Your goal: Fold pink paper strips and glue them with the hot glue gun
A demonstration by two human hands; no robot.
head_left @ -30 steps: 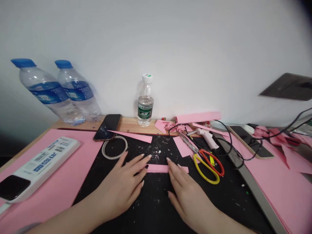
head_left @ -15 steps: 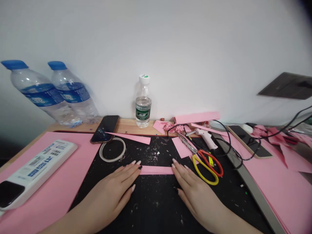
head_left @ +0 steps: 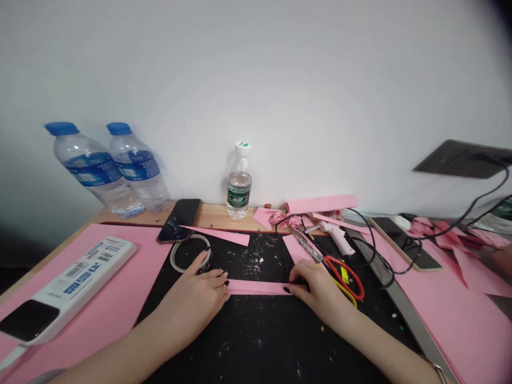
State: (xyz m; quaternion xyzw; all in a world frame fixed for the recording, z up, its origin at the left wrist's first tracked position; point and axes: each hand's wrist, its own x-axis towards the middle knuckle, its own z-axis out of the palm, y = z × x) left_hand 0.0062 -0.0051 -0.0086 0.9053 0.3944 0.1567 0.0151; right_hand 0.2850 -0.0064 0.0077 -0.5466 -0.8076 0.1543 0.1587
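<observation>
On the black mat (head_left: 256, 341): pink paper strip (head_left: 258, 287), at centre
Left hand (head_left: 196, 298): pinches strip's 9 o'clock end
Right hand (head_left: 316, 288): pinches its 3 o'clock end
Scissors (head_left: 340, 269): just beside right hand, 2 o'clock

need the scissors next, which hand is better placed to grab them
Right, probably. The right hand pinches the pink strip's right end, and the scissors lie just beyond its knuckles. The left hand holds the strip's far end, by the tape ring.
</observation>
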